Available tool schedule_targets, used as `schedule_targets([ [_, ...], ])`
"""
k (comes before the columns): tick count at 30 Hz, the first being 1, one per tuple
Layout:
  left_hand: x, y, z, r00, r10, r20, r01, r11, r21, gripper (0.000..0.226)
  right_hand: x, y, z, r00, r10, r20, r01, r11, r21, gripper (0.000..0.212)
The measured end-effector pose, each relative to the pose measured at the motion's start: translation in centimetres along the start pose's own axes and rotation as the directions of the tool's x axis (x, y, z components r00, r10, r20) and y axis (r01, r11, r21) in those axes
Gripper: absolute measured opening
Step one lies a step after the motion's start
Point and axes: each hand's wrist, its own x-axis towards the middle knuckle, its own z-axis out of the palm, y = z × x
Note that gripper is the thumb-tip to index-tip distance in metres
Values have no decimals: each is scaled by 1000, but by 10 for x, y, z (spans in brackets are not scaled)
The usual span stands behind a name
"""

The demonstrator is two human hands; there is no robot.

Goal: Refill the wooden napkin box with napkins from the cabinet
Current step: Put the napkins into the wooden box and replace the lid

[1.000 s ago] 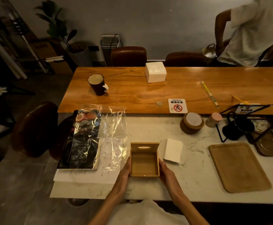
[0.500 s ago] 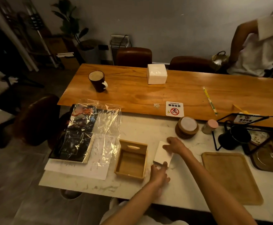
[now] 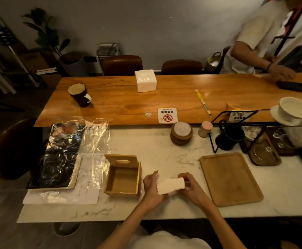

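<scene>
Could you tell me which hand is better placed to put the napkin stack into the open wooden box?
Probably the left. Both hands grip the napkin stack, but the left hand sits right beside the wooden box, while the right hand holds the far end, away from it.

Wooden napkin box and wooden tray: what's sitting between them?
Head view: the left hand and right hand, gripping a white napkin stack between them, above bare marble counter.
</scene>
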Motion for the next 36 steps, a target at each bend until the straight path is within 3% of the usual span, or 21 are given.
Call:
schedule_targets([
  [2, -4, -4, 6, 975, 221, 18, -221, 970, 105, 72, -20, 10, 6, 996, -74, -53, 76, 996, 49, 34],
  [4, -6, -10, 9, 947, 316, 62, -321, 942, 98, 53, -38, 20, 11, 991, -97, -97, 104, 992, 72, 37],
  [9, -15, -10, 13, 949, 254, 188, -249, 967, -51, 75, -56, 37, 16, 993, -42, -114, 63, 981, 185, 97],
  [12, -14, -9, 15, 948, 251, 198, -250, 968, -29, 81, -55, 32, 21, 994, -60, -96, 84, 959, 269, 101],
  [16, -19, -6, 23, 953, 250, 174, -247, 968, -37, 80, -55, 22, 30, 989, -30, -148, 71, 957, 281, 117],
  [18, -20, -7, 25, 955, 248, 161, -243, 969, -45, 81, -56, 20, 32, 982, -72, -177, 118, 956, 268, 116],
  [19, -21, -7, 25, 955, 246, 167, -242, 969, -40, 84, -56, 20, 31, 976, -118, -185, 155, 968, 197, 110],
  [21, -25, -7, 21, 950, 240, 197, -241, 970, -20, 92, -51, 25, 29, 940, -267, -213, 208, 942, -264, 103],
  [23, -31, -4, 15, 939, 258, 229, -270, 962, 23, 98, -43, 26, 25, 919, -370, -136, 177, 697, -695, 108],
  [25, -43, 3, 7, 928, 292, 231, -323, 940, 107, 97, -33, 14, 23, 946, -323, -31, 152, 527, -836, 106],
  [28, -68, 20, -14, 907, 415, 72, -421, 891, 173, 75, -20, -6, 21, 966, -260, 9, 131, 454, -881, 73],
  [29, -76, 22, -29, 883, 466, -52, -452, 876, 168, 67, -16, -13, 20, 979, -202, 28, 128, 499, -857, 64],
  [31, -86, 22, -55, 786, 544, -293, -511, 839, 187, 54, -15, -18, 10, 998, -70, 3, 53, 725, -687, 56],
  [33, -86, 18, -86, 689, 500, -525, -474, 859, 194, 48, -17, -18, 4, 999, -6, -33, -4, 954, -301, 52],
  [34, -82, 17, -102, 658, 434, -615, -435, 886, 160, 48, -18, -16, 5, 998, 49, -40, -50, 998, -29, 47],
  [35, -77, 17, -118, 642, 377, -667, -406, 906, 121, 49, -20, -14, 7, 990, 144, -8, -136, 948, 286, 45],
  [36, -71, 18, -134, 646, 351, -678, -390, 915, 102, 51, -21, -10, 14, 970, 229, 85, -234, 774, 588, 44],
])
